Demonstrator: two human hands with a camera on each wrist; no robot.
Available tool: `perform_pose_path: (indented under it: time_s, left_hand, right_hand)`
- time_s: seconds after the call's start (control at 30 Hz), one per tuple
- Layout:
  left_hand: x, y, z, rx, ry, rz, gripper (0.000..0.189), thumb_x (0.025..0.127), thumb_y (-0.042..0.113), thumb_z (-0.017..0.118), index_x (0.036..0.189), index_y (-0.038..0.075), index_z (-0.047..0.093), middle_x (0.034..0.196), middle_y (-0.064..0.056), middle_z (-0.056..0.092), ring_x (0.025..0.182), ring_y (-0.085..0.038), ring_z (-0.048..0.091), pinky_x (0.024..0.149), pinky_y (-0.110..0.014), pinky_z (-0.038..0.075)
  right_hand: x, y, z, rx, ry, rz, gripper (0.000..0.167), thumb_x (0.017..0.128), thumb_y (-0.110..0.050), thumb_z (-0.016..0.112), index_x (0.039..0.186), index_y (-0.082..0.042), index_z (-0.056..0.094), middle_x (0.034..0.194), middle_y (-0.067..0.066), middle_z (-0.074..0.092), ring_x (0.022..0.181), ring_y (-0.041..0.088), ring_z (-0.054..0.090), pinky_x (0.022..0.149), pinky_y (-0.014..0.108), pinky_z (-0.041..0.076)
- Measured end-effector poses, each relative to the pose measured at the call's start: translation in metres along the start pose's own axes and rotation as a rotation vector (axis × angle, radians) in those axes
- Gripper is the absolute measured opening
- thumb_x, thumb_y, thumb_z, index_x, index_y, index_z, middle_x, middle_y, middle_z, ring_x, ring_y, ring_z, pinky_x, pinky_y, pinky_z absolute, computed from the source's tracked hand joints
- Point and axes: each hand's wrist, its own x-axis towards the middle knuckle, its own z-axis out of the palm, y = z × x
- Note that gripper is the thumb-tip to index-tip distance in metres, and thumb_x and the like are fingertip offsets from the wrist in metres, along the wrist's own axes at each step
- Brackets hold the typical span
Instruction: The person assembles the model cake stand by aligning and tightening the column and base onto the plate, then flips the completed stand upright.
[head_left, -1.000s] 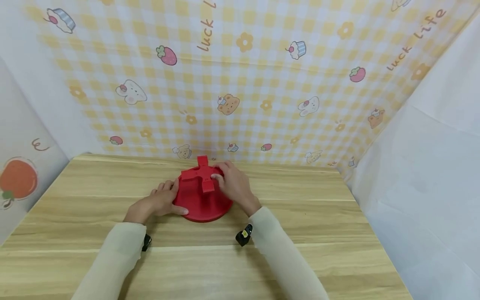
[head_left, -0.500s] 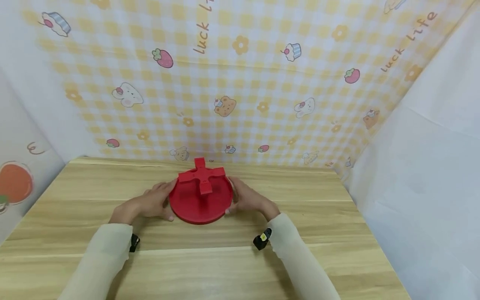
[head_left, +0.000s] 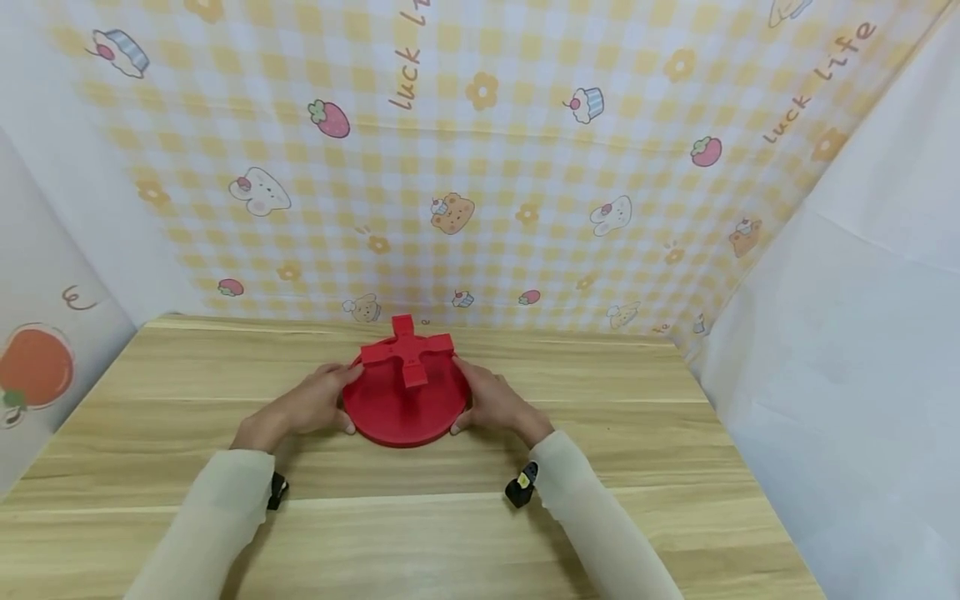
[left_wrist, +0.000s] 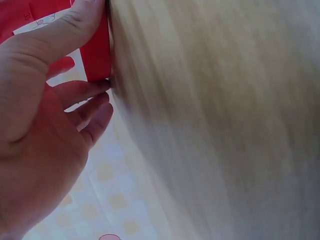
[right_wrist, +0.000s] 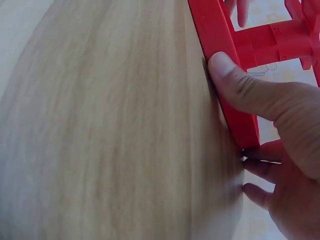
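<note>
A red stand with a round base (head_left: 403, 421) sits on the wooden table. A short post (right_wrist: 267, 42) rises from the base to a cross-shaped top (head_left: 408, 350). My left hand (head_left: 311, 402) grips the left edge of the base, thumb toward the front and fingers behind. On the opposite side, my right hand (head_left: 497, 402) holds the right edge the same way. In the right wrist view the thumb presses the side of the rim (right_wrist: 220, 45), with fingertips at the table beside it. The left wrist view shows the left thumb over the red rim (left_wrist: 97, 57).
The wooden table (head_left: 397, 542) stretches out on all sides of the stand. Just behind its far edge hangs a yellow checked cloth (head_left: 480, 150) with cartoon prints. White cloth (head_left: 832, 350) closes off the right side, and a printed sheet (head_left: 45, 275) the left.
My right hand has moved from the cross-shaped top down to the right edge of the base. The left hand has shifted a little along the left edge. The stand stays nearly in place.
</note>
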Motion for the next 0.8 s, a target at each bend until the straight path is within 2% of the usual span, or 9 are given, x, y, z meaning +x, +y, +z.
perform_pose_path:
  time_s: [0.07,0.17,0.23,0.37,0.57,0.8]
  left_hand:
    - [0.001,0.0,0.0,-0.069,-0.004,0.024,0.097,0.073,0.012,0.088,0.147,-0.014,0.032,0.144,-0.032,0.046,0.132,-0.048,0.039,0.105,-0.058,0.04]
    - [0.0,0.002,-0.003,-0.172,-0.019,0.042,0.1,0.074,0.009,0.086,0.15,-0.013,0.025,0.152,-0.029,0.037,0.134,-0.04,0.042,0.108,-0.052,0.04]
    - [-0.001,0.004,-0.006,-0.228,-0.035,0.033,0.101,0.076,0.01,0.085,0.152,-0.011,0.022,0.157,-0.024,0.03,0.138,-0.036,0.041,0.109,-0.049,0.039]
    - [-0.002,0.007,-0.013,-0.259,-0.058,0.011,0.103,0.079,0.019,0.084,0.155,-0.004,0.02,0.162,-0.019,0.022,0.143,-0.037,0.034,0.108,-0.045,0.042]
    - [-0.003,0.009,-0.017,-0.374,-0.038,0.048,0.103,0.08,0.019,0.083,0.158,0.002,0.017,0.161,-0.019,0.025,0.143,-0.044,0.032,0.106,-0.051,0.043]
    - [-0.005,0.009,-0.022,-0.514,-0.019,0.068,0.095,0.088,0.018,0.076,0.158,0.001,0.014,0.163,-0.021,0.016,0.144,-0.047,0.028,0.105,-0.054,0.04]
  right_hand:
    - [-0.001,0.002,-0.001,0.07,0.009,-0.014,0.115,0.069,-0.029,0.091,0.158,-0.009,0.021,0.152,0.006,0.044,0.135,0.02,0.045,0.112,0.039,0.039]
    - [-0.003,0.006,-0.005,0.191,0.018,-0.027,0.114,0.069,-0.023,0.091,0.158,-0.01,0.021,0.153,0.004,0.042,0.135,0.019,0.045,0.112,0.035,0.039]
    - [-0.006,0.007,-0.009,0.257,0.021,-0.02,0.11,0.071,-0.02,0.091,0.157,-0.011,0.024,0.154,0.003,0.041,0.137,0.021,0.044,0.112,0.037,0.039]
    - [-0.013,0.009,-0.016,0.353,0.028,-0.015,0.1,0.074,-0.019,0.088,0.156,-0.015,0.03,0.154,0.001,0.04,0.137,0.024,0.044,0.11,0.043,0.041]
    - [-0.019,0.009,-0.023,0.414,0.093,-0.041,0.092,0.078,-0.019,0.086,0.154,-0.015,0.035,0.15,0.0,0.046,0.129,0.024,0.048,0.107,0.046,0.043]
    - [-0.025,0.003,-0.027,0.475,0.177,0.041,0.075,0.084,-0.023,0.081,0.149,-0.016,0.043,0.143,0.003,0.054,0.123,0.025,0.054,0.101,0.047,0.048]
